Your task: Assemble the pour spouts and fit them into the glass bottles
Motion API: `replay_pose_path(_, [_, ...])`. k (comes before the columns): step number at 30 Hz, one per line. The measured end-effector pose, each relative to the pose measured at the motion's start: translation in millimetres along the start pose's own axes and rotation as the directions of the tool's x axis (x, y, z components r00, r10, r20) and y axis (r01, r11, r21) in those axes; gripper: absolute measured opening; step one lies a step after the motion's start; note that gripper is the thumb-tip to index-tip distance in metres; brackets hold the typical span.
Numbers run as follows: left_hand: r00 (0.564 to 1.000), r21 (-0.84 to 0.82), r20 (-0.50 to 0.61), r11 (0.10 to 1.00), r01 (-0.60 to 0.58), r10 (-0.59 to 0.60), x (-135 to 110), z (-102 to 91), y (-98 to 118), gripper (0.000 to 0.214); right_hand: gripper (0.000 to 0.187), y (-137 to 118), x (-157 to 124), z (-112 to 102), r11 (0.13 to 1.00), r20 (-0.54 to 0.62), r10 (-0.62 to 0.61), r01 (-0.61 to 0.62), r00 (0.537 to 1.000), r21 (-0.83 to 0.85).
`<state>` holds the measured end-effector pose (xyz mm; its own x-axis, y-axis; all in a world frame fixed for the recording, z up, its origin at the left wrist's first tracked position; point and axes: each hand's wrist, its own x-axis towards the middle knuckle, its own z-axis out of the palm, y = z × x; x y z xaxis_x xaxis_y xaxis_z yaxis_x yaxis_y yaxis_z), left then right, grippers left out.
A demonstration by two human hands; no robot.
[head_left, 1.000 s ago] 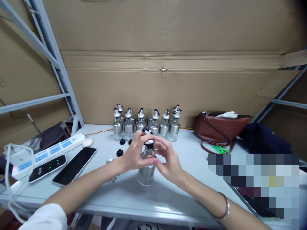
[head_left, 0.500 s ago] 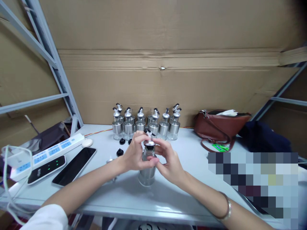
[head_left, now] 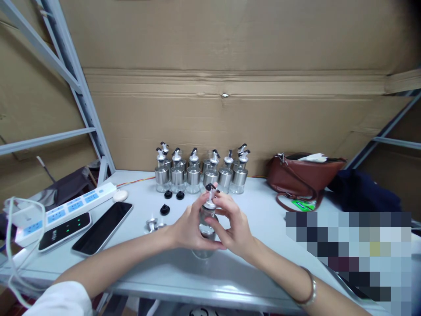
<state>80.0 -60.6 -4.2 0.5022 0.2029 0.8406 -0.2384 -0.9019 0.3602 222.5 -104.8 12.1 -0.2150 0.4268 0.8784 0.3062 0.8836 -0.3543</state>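
Observation:
A glass oil bottle (head_left: 204,229) with a metal sleeve stands at the middle of the table's front part. A silver pour spout (head_left: 209,203) with a black flip lid sits in its mouth. My left hand (head_left: 188,228) is curled around the bottle's left side, with its thumb across the front. The fingers of my right hand (head_left: 237,224) close on the spout and upper neck from the right. Fingers hide part of the neck and body. Left of my left hand lie silver spout parts (head_left: 151,224) and several black stoppers (head_left: 165,209).
Several spouted bottles (head_left: 177,175) stand in rows at the back, by the cardboard wall. To the left are a phone (head_left: 102,228), a black device (head_left: 66,231) and a power strip (head_left: 74,204). A brown bag (head_left: 305,173) and dark cloth (head_left: 365,191) occupy the right.
The spout, its black stopper showing above the bottle mouth before, now sits lower on the neck. My left hand has moved down around the bottle; my right fingers remain at the spout.

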Motion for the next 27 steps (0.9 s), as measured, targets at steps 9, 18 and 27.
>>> replay_pose_path(9, [0.981,-0.004,-0.141,0.991,0.137,-0.137,-11,8.1,-2,0.099,0.048,-1,1,-2,0.999,0.012,0.021,-0.021,1.0,-0.031])
replay_pose_path(18, [0.987,0.041,-0.151,0.997,0.062,-0.055,-16,10.9,-6,0.092,0.037,-1,4,-4,0.995,-0.035,-0.067,0.064,0.997,-0.079])
replay_pose_path(27, [0.965,0.114,-0.065,0.959,0.261,-0.255,-12,6.0,11,0.086,0.024,-4,13,-13,0.997,-0.045,-0.012,0.008,0.999,-0.075])
